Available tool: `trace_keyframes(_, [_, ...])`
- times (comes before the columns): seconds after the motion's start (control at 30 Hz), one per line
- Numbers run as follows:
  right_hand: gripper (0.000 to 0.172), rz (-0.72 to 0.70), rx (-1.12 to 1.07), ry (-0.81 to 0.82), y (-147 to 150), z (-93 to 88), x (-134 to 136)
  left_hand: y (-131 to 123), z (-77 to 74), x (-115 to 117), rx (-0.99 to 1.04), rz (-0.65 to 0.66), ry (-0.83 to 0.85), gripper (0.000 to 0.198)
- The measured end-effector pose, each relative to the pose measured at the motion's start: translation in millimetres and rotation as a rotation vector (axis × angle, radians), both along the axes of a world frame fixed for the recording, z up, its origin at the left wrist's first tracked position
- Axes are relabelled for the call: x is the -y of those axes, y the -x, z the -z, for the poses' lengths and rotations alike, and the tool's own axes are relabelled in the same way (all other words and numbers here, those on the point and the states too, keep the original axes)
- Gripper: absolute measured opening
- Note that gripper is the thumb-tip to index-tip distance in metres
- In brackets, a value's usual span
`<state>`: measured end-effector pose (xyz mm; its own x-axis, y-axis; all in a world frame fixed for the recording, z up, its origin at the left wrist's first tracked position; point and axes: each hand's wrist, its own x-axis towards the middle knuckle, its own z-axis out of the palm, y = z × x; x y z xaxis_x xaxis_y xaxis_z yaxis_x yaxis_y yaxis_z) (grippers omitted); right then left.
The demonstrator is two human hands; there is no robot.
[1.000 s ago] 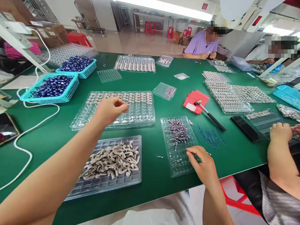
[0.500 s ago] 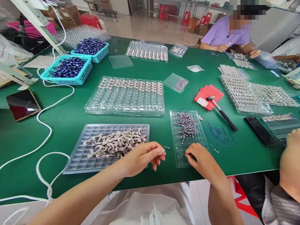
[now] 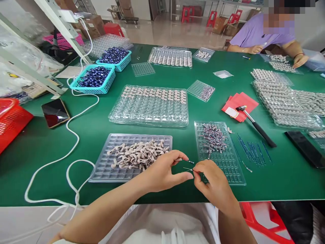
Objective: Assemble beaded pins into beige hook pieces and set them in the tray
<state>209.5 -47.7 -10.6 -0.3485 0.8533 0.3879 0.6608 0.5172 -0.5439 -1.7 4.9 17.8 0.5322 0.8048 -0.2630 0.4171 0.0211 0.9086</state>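
Note:
My right hand [image 3: 214, 184] pinches a small wired component [image 3: 188, 169] between thumb and forefinger. Its thin lead points left, toward my left hand [image 3: 166, 171]. On that hand the thumb and forefinger are stretched apart, either side of the lead. A small pale spot shows beneath the left forefinger; the other left fingers are hidden. Just beyond the fingertips lies a slim blue-ended part [image 3: 191, 162] on the table. To the left, a grey compartment tray [image 3: 101, 169] bears a heap of pale earbud shells [image 3: 139, 154]. Right of my hands, a clear tray [image 3: 235, 176] holds a pile of wired components [image 3: 213, 137].
Stacked clear trays [image 3: 149, 113] stand ahead, blue baskets [image 3: 108, 84] of shiny dark-blue pieces behind left. A hammer [image 3: 259, 128] rests partly on red envelopes [image 3: 247, 101]; a black phone [image 3: 306, 149] lies right. White cable [image 3: 74, 149] loops at left. A co-worker [image 3: 251, 34] sits across.
My right hand has lifted from the clear tray and come left with a wired component. My left thumb and forefinger have spread from a pinch. The camera view has swung left.

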Motion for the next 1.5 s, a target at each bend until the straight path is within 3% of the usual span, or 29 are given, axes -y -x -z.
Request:
trace_keyframes(0.13, [0.022,-0.026,-0.003,-0.03,12,-1.5,-4,4,3.6,0,-0.066,0.072,-0.133,0.023])
trace_keyframes(0.27, [0.024,-0.003,-0.031,-0.065,18,-1.2,-6,6,7.0,1,-0.031,0.07,-0.184,0.024])
trace_keyframes(0.43, [0.034,0.015,-0.128,-0.125,25,5.7,-5,5,4.1,1,0.036,0.029,-0.057,0.026])
trace_keyframes(0.53, [0.03,0.061,-0.16,-0.108,30,8.5,-4,3,6.0,1,0.08,-0.042,0.037,0.025])
trace_keyframes(0.63, [0.02,0.152,-0.196,-0.065,35,9.9,-3,1,10.3,1,0.09,-0.128,0.012,0.023])
trace_keyframes(0.73, [0.012,0.24,-0.304,0.058,38,11.8,-1,1,14.0,3,0.09,-0.171,-0.149,0.021])
trace_keyframes(0.93, [0.005,0.307,-0.509,0.279,35,16.0,1,-1,22.7,5,0.111,-0.145,-0.721,0.011])
trace_keyframes(1.03, [0.005,0.306,-0.567,0.323,32,17.1,2,-3,27.0,6,0.13,-0.15,-0.831,0.009])
trace_keyframes(1.13, [0.004,0.318,-0.59,0.315,31,18.5,2,-2,25.5,7,0.124,-0.132,-0.757,0.011])
trace_keyframes(1.3, [0.01,0.262,-0.614,0.251,29,20.1,2,4,10.3,1,0.113,-0.092,-0.323,0.02])
trace_keyframes(1.5, [0.036,0.066,-0.459,-0.018,29,20.0,-3,5,2.5,-4,0.12,-0.059,0.069,0.034])
